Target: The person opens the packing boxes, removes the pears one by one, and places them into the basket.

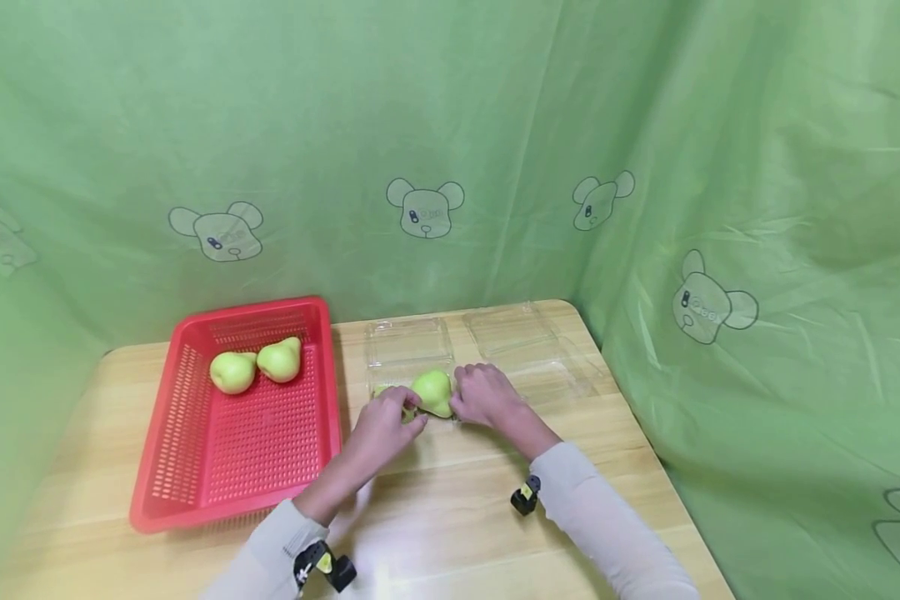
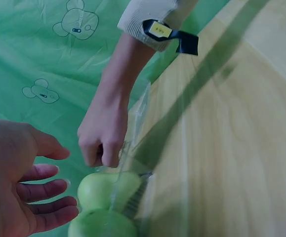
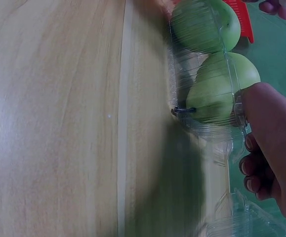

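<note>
Two green pears (image 1: 432,392) sit side by side in the base of a clear plastic clamshell box (image 3: 209,129), whose lid (image 1: 408,340) lies folded back behind it. My right hand (image 1: 487,396) pinches the rim at the right end of the box, beside the right pear. Above the left pear, which it partly hides in the head view, is my left hand (image 1: 385,429). Its fingers (image 2: 44,190) are loosely bent, with nothing between them and the thumb in the left wrist view. A dark stem (image 3: 184,109) points from the right pear toward the box's front wall.
A red plastic basket (image 1: 144,467) stands on the left of the wooden table (image 1: 450,517), with two more pears (image 1: 255,367) at its far end. Another clear clamshell box (image 1: 547,375) lies unfolded at the back right. Green curtains (image 1: 495,125) surround the table.
</note>
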### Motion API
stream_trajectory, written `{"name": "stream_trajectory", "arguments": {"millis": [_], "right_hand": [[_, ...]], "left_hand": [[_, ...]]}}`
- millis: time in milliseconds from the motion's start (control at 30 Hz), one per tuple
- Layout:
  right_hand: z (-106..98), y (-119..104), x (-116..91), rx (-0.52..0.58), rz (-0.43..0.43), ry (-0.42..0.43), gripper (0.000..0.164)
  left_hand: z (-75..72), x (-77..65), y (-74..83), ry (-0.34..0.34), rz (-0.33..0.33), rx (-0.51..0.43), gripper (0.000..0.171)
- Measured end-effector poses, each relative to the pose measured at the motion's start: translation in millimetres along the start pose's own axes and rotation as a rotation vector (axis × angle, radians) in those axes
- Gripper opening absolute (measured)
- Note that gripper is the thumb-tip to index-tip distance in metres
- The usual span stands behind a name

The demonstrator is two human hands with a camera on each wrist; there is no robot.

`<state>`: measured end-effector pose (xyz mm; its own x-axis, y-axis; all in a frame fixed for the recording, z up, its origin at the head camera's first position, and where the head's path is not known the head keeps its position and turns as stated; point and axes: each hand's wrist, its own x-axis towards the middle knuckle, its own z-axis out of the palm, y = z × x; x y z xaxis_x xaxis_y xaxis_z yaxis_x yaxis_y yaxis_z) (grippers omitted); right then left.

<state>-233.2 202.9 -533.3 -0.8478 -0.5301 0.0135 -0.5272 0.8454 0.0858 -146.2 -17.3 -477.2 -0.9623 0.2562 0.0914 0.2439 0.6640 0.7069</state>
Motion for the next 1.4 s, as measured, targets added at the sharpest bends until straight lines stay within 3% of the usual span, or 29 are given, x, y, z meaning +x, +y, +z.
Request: {"name": "stream_trajectory", "arguments": {"millis": [167, 433, 600, 767, 1067, 1400], "right_hand": [[-0.6, 0.2, -0.1, 0.005, -0.001, 0.004, 0.022], [-0.7, -0.7, -2.0, -0.002, -0.011, 0.024, 0.021], [-0.3, -1.1, -2.8, 0.008, -0.015, 0.045, 0.021], [1.7, -1.3, -3.7, 0.012, -0.017, 0.053, 0.021], [1.9, -1.9, -4.0, -0.005, -0.02, 0.071, 0.02], [2.3, -2.7, -5.1, -0.006, -0.024, 0.098, 0.021]], "left_hand": [[-9.8, 9.0, -2.8, -0.047, 0.049, 0.098, 0.038], [-24.4, 23.5, -8.1, -0.179, 0.1, 0.249, 0.051], [-26.1, 31.8, -16.1, -0.238, 0.102, 0.299, 0.054], [-23.7, 39.6, -25.6, -0.283, 0.075, 0.324, 0.056], [-18.9, 49.5, -32.8, -0.361, 0.054, 0.284, 0.059], [-16.5, 51.4, -35.7, -0.369, 0.083, 0.319, 0.039]]}}
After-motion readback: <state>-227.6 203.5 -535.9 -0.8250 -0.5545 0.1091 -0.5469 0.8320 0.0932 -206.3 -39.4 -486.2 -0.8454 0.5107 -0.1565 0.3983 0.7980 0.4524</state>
